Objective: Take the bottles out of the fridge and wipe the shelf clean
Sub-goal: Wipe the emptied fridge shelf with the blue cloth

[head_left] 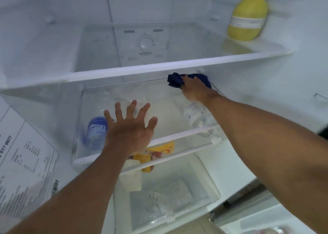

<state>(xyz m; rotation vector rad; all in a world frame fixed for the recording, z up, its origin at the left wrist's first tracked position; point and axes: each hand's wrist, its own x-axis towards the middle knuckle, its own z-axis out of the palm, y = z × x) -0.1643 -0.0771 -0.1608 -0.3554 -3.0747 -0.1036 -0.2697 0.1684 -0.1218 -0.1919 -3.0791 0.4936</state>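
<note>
**Cloth pressed to the fridge's middle shelf, bottles still inside**

The right hand [192, 87] reaches deep under the upper shelf [159, 68], its grip closed over a dark blue cloth [174, 81] at the back right of the middle glass shelf [159, 139]. The left hand [129, 129] hovers above that shelf, fingers spread wide, holding nothing. Beneath the glass lie a blue-labelled bottle [96, 130] at left and a clear bottle [197, 116] at right. A yellow bottle [247, 18] stands upright on the upper shelf's right side.
</note>
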